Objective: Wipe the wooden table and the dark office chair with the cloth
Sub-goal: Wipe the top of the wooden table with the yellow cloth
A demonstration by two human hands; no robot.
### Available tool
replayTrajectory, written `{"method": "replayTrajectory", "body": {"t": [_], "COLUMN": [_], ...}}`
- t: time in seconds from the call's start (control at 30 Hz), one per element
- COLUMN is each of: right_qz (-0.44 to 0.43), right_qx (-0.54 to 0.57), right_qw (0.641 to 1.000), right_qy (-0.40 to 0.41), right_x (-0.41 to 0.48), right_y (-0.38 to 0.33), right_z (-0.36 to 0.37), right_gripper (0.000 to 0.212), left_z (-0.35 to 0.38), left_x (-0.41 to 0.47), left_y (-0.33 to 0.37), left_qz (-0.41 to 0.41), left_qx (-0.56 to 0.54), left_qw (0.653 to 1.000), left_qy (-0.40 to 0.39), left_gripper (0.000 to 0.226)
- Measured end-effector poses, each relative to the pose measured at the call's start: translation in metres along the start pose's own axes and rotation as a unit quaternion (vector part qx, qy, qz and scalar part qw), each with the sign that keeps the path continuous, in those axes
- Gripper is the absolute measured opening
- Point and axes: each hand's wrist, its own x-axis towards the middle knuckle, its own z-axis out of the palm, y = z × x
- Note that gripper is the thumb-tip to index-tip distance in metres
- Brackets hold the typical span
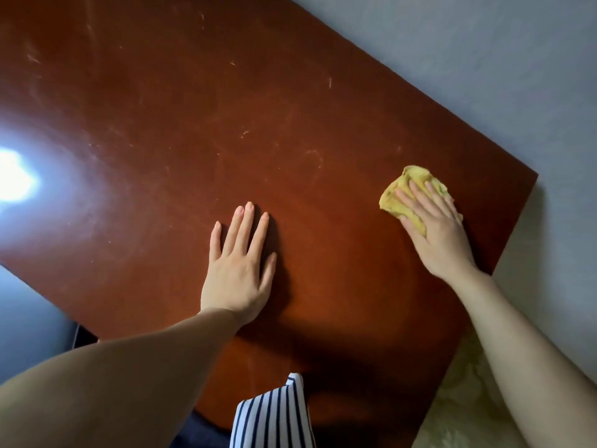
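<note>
Cloth (416,174): yellow and crumpled, lying on the wooden surface (161,124) near its right corner, under the right hand.
Striped garment (274,415): white with dark stripes, at the bottom edge of the view, overlapping the near edge of the surface.
Floor (458,399): pale and faintly patterned, seen to the right of the surface below the right forearm.
Left hand (237,270): flat on the bare wood, palm down, near the middle of the surface. The fingers are straight and slightly spread, and it holds nothing.
Right hand (436,234): palm down on the cloth, fingers straight and close together, pressing it onto the wood. The thumb lies along the cloth's near left edge, and the cloth bunches out beyond the fingertips.
Hands: well apart, the right one farther out than the left.
Surface finish: reddish brown and glossy, with pale scratches (329,82) toward the far side.
Glare (13,179): a bright white reflection at the left edge.
Wall (484,59): grey-blue, beyond the far right edge.
</note>
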Motion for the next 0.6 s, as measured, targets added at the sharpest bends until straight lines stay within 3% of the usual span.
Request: {"method": "replayTrajectory", "body": {"t": [0.23,0.3,0.43,0.6], "right_qz": [0.237,0.257,0.15,-0.023], "right_qx": [-0.009,-0.006,-0.027,-0.047], "right_qw": [0.971,0.966,0.988,0.999], "right_qy": [0.025,0.001,-0.035,-0.016], "right_x": [0.099,0.115,0.119,0.078], "right_y": [-0.034,-0.056,-0.103,-0.149], "right_z": [0.0,0.004,0.018,0.037], "right_gripper": [0.053,0.054,0.054,0.051], "left_z": [0.002,0.002,0.001,0.001], "left_x": [0.0,0.0,-0.001,-0.001], "left_y": [0.0,0.0,-0.001,-0.001], "left_qz": [-0.003,-0.004,-0.007,-0.008], "left_qx": [-0.002,0.002,-0.001,-0.002], "left_qw": [1.0,1.0,1.0,1.0], "left_qy": [0.004,0.005,0.005,0.008], "left_gripper": [0.061,0.061,0.061,0.061]}}
